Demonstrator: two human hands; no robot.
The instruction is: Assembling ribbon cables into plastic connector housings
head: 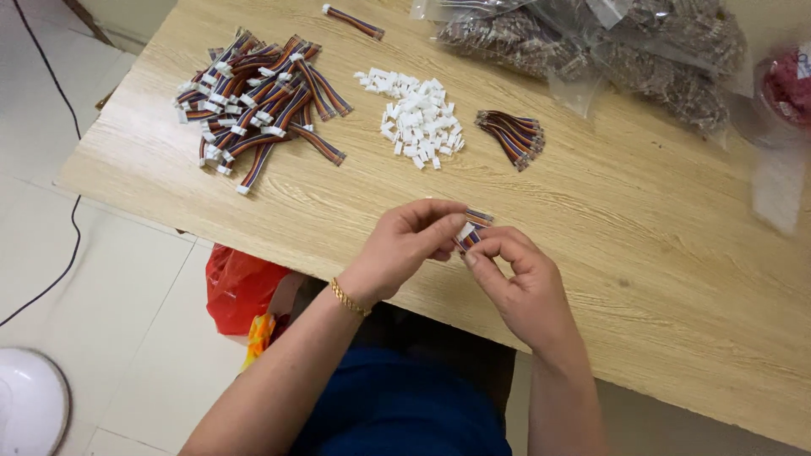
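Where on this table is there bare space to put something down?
The widest bare wood lies right of the hands, below the clear plastic bags. A smaller strip runs along the near edge, below the pile of finished cables. The back is crowded: cables, white connectors, loose wire bundle and bags sit close together.

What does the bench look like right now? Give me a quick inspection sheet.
Surface: light wooden table, wood-grain top.
Job's things: short multicoloured ribbon cable with a white connector, pinched between left hand and right hand.
Clutter: pile of finished cables; heap of white connector housings; bundle of bare cables; clear plastic bags of parts; one stray cable.
Grippers: both hands closed on the cable.
Cables: black cord on the floor.
Surroundings: tiled floor; red bag under the table; white round object.
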